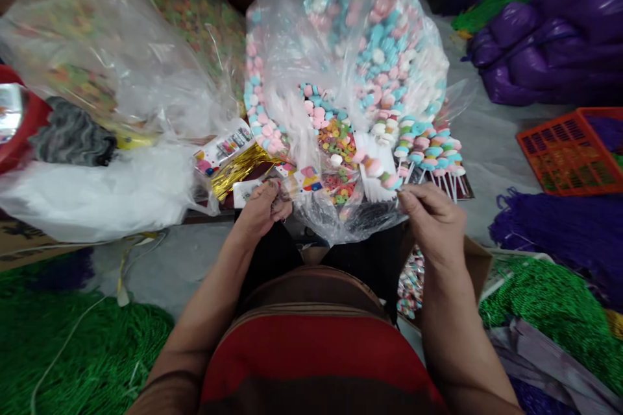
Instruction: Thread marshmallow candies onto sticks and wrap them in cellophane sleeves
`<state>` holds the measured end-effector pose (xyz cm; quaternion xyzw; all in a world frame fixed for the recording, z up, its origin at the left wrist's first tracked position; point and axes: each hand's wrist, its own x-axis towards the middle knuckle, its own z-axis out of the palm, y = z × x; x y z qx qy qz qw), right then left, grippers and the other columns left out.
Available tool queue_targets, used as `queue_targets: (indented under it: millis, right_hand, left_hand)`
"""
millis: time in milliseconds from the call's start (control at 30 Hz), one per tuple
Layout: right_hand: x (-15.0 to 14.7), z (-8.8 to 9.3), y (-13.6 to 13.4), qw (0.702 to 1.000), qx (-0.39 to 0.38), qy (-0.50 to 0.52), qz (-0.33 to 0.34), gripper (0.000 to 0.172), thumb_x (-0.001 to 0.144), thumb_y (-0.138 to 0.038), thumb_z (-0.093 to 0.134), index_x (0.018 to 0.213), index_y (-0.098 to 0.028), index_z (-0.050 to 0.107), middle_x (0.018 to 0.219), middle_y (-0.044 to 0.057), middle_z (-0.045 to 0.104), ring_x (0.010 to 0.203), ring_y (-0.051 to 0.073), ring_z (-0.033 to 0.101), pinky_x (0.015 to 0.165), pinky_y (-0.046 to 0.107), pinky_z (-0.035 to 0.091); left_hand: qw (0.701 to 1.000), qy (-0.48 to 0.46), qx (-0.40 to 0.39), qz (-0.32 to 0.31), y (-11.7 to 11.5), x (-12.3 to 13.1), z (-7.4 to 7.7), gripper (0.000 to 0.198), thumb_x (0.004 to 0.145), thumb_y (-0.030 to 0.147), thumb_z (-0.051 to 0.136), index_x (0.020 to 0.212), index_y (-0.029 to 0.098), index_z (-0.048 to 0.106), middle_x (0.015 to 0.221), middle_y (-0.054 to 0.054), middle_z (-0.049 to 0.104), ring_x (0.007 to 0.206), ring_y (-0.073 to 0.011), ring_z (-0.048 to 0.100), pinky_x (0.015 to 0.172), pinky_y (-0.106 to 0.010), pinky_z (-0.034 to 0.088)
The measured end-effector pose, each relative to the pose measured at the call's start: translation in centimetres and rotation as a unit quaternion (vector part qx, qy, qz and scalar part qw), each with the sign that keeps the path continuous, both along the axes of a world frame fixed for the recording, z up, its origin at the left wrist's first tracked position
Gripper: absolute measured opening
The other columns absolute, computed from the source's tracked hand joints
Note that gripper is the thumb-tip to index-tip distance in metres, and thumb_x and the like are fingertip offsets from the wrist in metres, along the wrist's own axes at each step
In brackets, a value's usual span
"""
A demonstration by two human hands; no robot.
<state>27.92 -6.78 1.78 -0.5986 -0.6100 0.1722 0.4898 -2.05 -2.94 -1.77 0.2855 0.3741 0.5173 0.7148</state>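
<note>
The right hand [433,217] appears to pinch the lower end of a candy skewer [374,167] at the table's [467,189] front edge, near its right corner. The skewer looks light, its sweets soft and easily squashed; the bare stick should offer the firmer hold. The left hand [265,204] is curled closed, any contents too blurred to tell.

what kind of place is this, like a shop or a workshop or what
Probably a small assembly or packing workshop: a big clear bag of pastel pieces, a row of loaded sticks, and heaped green strands.
</note>
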Motion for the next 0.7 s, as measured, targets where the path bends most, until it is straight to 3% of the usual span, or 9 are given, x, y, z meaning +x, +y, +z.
queue_targets:
  millis: [100,167,333,500,700]
  right_hand:
    - [2.3,-0.1,1.0,0.996,-0.012,-0.021,-0.088,0.026,0.085,-0.048,0.074,0.092,-0.024,0.08,0.085,0.004,0.077,0.075,0.021,0.071,0.073,0.04,0.059]
    - [3.5,0.3,1.9,0.994,-0.031,-0.05,-0.097,0.027,0.084,-0.049,0.073,0.091,-0.023,0.08,0.087,0.006,0.078,0.078,0.023,0.072,0.076,0.042,0.059]
    - [3.9,2.7,4.4,0.973,-0.085,-0.213,-0.001,0.023,0.087,-0.042,0.066,0.089,-0.024,0.08,0.083,0.006,0.078,0.079,0.023,0.072,0.079,0.041,0.057]
    - [2.3,4.5,6.8,0.946,-0.11,-0.296,0.073,0.02,0.087,-0.034,0.062,0.083,-0.026,0.08,0.078,0.004,0.076,0.075,0.021,0.069,0.073,0.036,0.053]
    - [0.5,5.7,9.0,0.907,-0.14,-0.385,0.096,0.024,0.088,-0.032,0.058,0.085,-0.027,0.081,0.081,0.004,0.077,0.072,0.02,0.066,0.069,0.033,0.048]
  left_hand:
    - [1.0,0.002,0.005,0.029,0.1,-0.5,0.3,0.061,0.062,0.065,0.088,0.059,0.017,0.05,0.041,0.011,0.035,0.032,-0.0015,0.028,0.038,-0.02,0.031]
    - [0.999,0.002,0.006,0.035,0.1,-0.7,0.5,0.06,0.062,0.063,0.089,0.059,0.017,0.051,0.041,0.011,0.037,0.031,-0.0015,0.029,0.038,-0.019,0.031]
    - [1.0,0.003,0.003,0.015,-0.3,-0.8,-0.1,0.056,0.063,0.058,0.091,0.061,0.017,0.053,0.038,0.01,0.038,0.031,-0.0035,0.032,0.038,-0.02,0.034]
    - [1.0,0.001,0.006,0.006,-0.4,-1.1,-0.9,0.055,0.068,0.059,0.088,0.059,0.017,0.054,0.037,0.01,0.036,0.03,-0.0036,0.032,0.04,-0.021,0.038]
    - [1.0,0.001,0.006,0.006,-0.3,-1.1,-0.7,0.057,0.066,0.061,0.088,0.056,0.016,0.054,0.037,0.01,0.033,0.03,-0.0035,0.032,0.039,-0.021,0.037]
